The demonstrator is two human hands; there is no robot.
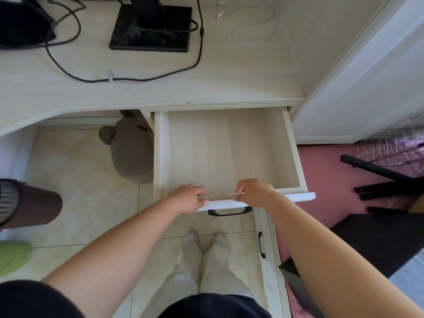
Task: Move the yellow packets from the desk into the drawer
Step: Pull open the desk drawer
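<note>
The pale wooden drawer (291, 143) stands pulled far out from under the desk (160, 88), and its inside is bare. My left hand (189, 198) grips the drawer's front edge from above, left of the black handle (229, 212). My right hand (254, 192) grips the same front edge just right of centre. No yellow packets show anywhere in view, on the desk or in the drawer.
On the desk sit a black monitor base (151, 31), black cables (128, 79) and a white cable (254, 28). A grey plush toy (130, 152) lies under the desk. A brown bin (29, 205) stands left; black chair legs (376, 177) and a wire rack (390, 148) stand right. A lower drawer (263, 244) sits beneath.
</note>
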